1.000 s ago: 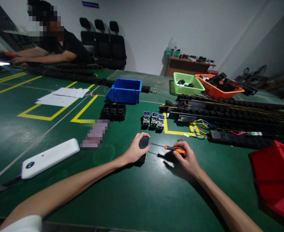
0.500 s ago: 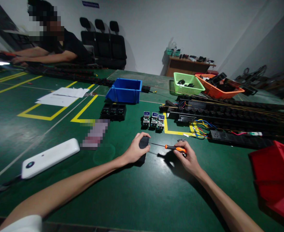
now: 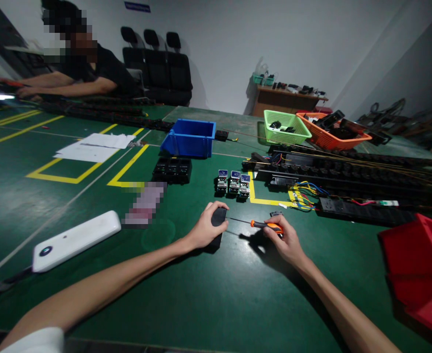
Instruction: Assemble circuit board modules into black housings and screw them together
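Observation:
My left hand (image 3: 205, 228) is closed around a small black case (image 3: 219, 219), which is held on edge at the green table (image 3: 186, 299). In my right hand (image 3: 287, 238) is an orange and black screwdriver (image 3: 267, 226), held level with its thin shaft pointing left. The shaft's tip reaches the right side of the case; the exact contact point is too small to make out. Beyond the hands stand three small circuit modules (image 3: 234, 183) in a row. A small dark part (image 3: 276, 214) lies just behind the screwdriver handle, partly hidden.
A blue bin (image 3: 194, 139) and black modules (image 3: 172, 170) lie ahead. Green (image 3: 287, 126) and orange baskets (image 3: 333, 139), wired black rails (image 3: 348, 208) and a red bin (image 3: 418, 269) are right. A white device (image 3: 77, 240), papers (image 3: 94, 147) and a person (image 3: 87, 78) are left.

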### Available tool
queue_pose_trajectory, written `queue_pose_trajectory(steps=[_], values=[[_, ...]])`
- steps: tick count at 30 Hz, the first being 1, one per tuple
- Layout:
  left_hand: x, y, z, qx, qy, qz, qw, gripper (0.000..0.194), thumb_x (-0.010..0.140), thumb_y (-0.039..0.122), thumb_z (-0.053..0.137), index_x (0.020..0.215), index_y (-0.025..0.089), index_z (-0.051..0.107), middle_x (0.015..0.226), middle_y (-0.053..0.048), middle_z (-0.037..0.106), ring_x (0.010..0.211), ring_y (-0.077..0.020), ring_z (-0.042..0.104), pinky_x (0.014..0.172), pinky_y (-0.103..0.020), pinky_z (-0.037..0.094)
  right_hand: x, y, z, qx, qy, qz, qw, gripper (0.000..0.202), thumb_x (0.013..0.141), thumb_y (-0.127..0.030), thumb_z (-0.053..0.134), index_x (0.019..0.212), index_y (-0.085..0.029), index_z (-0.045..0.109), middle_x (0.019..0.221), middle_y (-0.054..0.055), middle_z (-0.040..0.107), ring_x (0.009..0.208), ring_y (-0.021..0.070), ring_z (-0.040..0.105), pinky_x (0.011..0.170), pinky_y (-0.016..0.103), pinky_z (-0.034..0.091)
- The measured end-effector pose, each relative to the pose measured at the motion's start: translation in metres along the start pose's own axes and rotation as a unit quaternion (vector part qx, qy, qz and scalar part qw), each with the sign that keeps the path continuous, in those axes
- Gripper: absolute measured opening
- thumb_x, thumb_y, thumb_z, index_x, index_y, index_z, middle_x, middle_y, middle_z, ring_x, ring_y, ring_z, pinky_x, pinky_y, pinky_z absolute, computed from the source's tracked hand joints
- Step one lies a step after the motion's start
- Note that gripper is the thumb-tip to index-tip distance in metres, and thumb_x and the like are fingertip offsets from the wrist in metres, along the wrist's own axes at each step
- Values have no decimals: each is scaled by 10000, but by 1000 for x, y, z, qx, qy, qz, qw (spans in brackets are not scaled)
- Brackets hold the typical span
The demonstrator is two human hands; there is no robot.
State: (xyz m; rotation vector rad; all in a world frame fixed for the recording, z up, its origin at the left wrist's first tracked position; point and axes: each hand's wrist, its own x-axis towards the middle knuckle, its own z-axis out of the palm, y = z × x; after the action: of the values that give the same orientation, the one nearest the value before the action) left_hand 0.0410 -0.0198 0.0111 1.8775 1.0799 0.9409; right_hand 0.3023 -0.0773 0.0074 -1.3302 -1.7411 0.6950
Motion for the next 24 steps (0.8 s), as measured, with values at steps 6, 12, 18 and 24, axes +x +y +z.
queue_pose_trajectory(steps=[6,12,18,24], values=[[0,1,-1,0,-2,3,1000,304,768,174,585,1064,222,539,1025,-28,528,948,-186,508,867,-311,406,0,-2,-2,-3,4,-46,999,234,864,-282,575,1067,-220,476,980,43,543,878,194,552,772,314,455],[0,3,-1,0,-4,-2,1000,310,767,174,585,1070,224,541,1023,-27,534,926,-185,516,847,-314,417,1,-4,-1,34,2,-61,998,124,891,-279,539,980,-227,469,919,35,529,834,191,536,763,332,452],[-1,3,-1,0,-2,-1,1000,309,767,170,587,1069,221,546,1005,-26,534,908,-180,516,831,-306,423,1,-5,-2,25,4,-48,999,103,905,-295,531,966,-217,500,873,22,539,770,172,535,706,303,448],[-1,2,-1,3,-1,5,1000,305,765,172,585,1064,217,546,995,-26,531,919,-182,507,841,-305,412,0,-1,-1,-5,20,-39,999,126,899,-318,539,957,-207,532,859,29,574,746,174,563,681,299,453]])
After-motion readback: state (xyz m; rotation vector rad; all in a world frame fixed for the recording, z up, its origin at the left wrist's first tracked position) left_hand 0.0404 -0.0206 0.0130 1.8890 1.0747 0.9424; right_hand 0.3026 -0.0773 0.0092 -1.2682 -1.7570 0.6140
